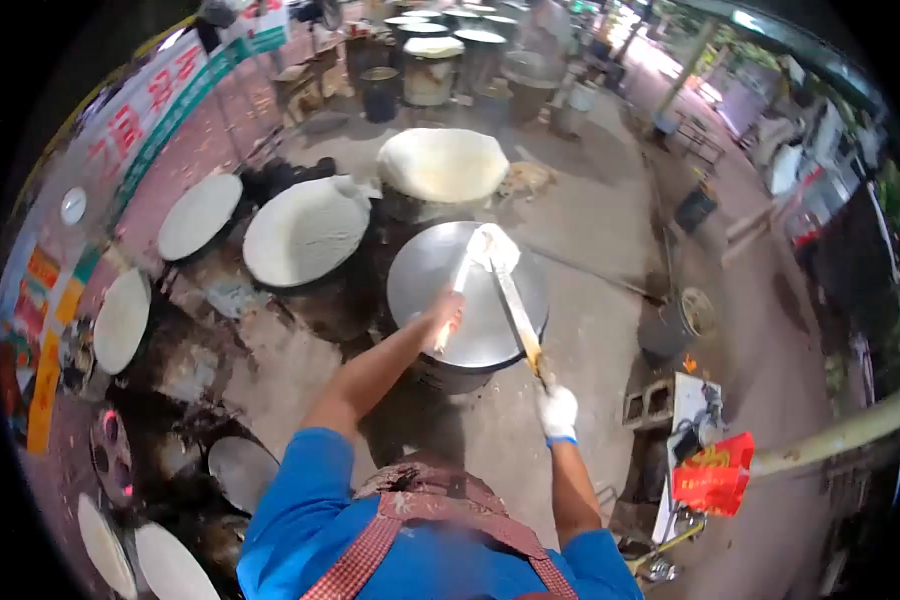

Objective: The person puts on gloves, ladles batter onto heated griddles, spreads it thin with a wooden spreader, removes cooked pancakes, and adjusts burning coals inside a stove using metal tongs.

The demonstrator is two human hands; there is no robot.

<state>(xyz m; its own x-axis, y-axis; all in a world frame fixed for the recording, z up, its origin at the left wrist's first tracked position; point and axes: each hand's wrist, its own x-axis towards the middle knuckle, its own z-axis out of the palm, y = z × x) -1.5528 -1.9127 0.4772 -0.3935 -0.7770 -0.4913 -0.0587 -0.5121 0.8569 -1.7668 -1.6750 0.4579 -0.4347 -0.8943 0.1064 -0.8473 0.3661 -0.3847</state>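
In front of me stands a round, flat metal griddle (425,290) on a drum-like base. My left hand (446,312), bare, is closed around a pale stick (463,272) that slants up over the griddle. My right hand (558,410), in a white glove, grips a long flat spatula (513,310) by its brownish handle end. The tips of both tools meet at a white, dough-like lump (493,246) over the griddle's far side. Whether the lump rests on the metal or is held just above it, I cannot tell.
Beyond the griddle is a pan with a pale sheet (442,165). Another pale-covered pan (308,232) stands left, among several similar ones. A dark bucket (670,330), hollow blocks (650,403) and a red bag (715,475) are at right. Drums (432,75) stand behind.
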